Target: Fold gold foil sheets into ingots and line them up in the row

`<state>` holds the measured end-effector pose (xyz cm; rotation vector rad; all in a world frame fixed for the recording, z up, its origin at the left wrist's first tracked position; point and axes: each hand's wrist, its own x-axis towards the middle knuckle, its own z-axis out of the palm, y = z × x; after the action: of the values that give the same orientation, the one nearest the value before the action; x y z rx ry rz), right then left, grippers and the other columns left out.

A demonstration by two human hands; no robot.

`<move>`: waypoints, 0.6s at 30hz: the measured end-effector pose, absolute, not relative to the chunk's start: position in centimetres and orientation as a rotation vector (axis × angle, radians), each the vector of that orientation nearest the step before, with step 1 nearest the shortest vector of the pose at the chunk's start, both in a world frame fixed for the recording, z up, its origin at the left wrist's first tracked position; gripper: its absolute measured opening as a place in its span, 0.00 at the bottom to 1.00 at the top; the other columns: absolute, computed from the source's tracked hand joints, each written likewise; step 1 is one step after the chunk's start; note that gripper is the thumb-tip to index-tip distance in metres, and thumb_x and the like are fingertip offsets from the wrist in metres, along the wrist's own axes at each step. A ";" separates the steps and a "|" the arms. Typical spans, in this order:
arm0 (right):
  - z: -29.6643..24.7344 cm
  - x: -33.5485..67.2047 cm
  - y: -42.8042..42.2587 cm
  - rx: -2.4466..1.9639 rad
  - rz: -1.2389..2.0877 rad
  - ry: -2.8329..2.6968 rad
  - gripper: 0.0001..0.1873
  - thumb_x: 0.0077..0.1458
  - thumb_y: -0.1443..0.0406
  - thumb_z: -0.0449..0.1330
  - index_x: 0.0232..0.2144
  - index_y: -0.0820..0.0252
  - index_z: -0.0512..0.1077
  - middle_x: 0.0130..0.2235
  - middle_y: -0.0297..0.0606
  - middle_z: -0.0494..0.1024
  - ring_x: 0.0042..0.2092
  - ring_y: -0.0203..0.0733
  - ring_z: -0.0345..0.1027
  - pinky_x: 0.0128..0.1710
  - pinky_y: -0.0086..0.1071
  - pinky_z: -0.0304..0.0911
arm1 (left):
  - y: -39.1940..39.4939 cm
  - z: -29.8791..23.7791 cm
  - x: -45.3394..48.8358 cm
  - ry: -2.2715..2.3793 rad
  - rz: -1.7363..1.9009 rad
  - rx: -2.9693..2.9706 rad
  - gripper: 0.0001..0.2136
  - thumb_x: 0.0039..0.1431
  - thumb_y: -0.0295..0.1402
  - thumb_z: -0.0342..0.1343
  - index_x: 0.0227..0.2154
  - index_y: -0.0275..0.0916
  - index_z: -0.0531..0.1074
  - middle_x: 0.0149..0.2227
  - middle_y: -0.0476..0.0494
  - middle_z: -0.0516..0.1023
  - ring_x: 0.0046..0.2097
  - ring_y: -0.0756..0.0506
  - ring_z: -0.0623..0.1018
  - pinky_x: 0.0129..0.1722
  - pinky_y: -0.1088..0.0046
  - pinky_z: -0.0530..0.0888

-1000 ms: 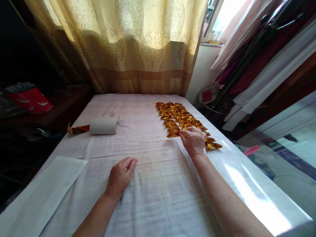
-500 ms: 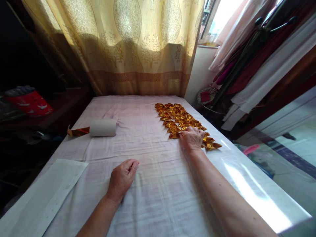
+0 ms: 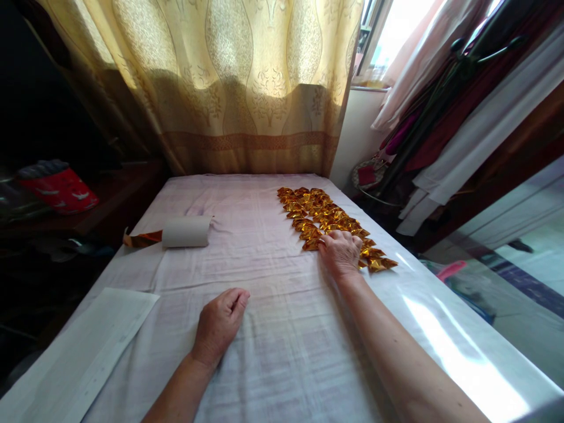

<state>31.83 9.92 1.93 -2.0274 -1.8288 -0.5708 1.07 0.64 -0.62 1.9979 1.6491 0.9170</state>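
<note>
My right hand (image 3: 340, 252) reaches to the near end of several rows of folded gold foil paper ingots (image 3: 331, 220). Its fingers are curled down at a paper ingot (image 3: 312, 244) in the left row, whose pointed end sticks out beside the thumb; the palm side is hidden. Nearer to me and further left, my left hand (image 3: 220, 324) rests on the tablecloth in a loose fist, thumb along the bent fingers, with nothing showing in it.
A grey cardboard tube (image 3: 185, 231) lies at left with a strip of copper-coloured foil (image 3: 143, 238) at its end. A white sheet (image 3: 79, 358) covers the near left corner. The white tablecloth (image 3: 273, 352) reaches back to a yellow curtain (image 3: 255, 111). Clothes hang on a rack (image 3: 440, 123) at right.
The view has tilted slightly, so everything sits a little lower. My right hand stays at the same paper ingot, shifted barely. My left hand keeps its place and closed shape.
</note>
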 end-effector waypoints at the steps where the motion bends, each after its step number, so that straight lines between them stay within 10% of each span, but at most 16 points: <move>1: 1.9 31.7 9.9 -2.010 -0.581 -1.824 0.06 0.54 0.65 0.62 0.30 0.56 0.79 0.39 0.40 0.80 0.43 0.46 0.59 0.44 0.40 0.41 | 0.7 -0.7 1.1 1.650 0.918 2.000 0.18 0.63 0.45 0.45 0.30 0.43 0.77 0.32 0.49 0.82 0.35 0.46 0.81 0.35 0.74 0.72; 18: 1.3 25.9 6.6 -1.723 -0.463 -1.947 0.09 0.60 0.67 0.57 0.35 0.54 0.79 0.40 0.38 0.78 0.44 0.45 0.61 0.47 0.39 0.44 | 0.6 -0.2 1.2 1.645 0.889 2.004 0.18 0.64 0.44 0.44 0.29 0.43 0.76 0.31 0.48 0.81 0.34 0.46 0.79 0.33 0.74 0.70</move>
<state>25.89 6.64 1.35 -1.7227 -1.9470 -0.4630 1.16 0.56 -0.24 2.0043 1.6446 0.8895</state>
